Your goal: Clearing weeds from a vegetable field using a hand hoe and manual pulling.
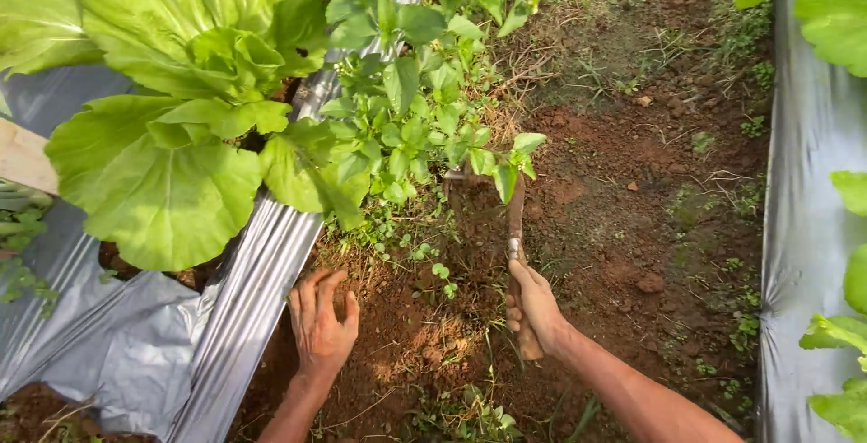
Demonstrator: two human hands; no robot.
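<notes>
Starting at the left, the broad-leaved vegetable (172,136) sits on the silver plastic mulch (108,344), and the left hand (321,321) lies loosely curled and empty on the red soil (623,226) just beside the sheet's edge, below the leafy weed clump (411,118). Further right, the right hand (535,307) is closed around the wooden handle of a small hand hoe (516,226), its blade at the weed's base. That tool looks light and rigid, best gripped low on the handle, whereas the weeds seem soft and likely to tear unless grasped near the roots.
</notes>
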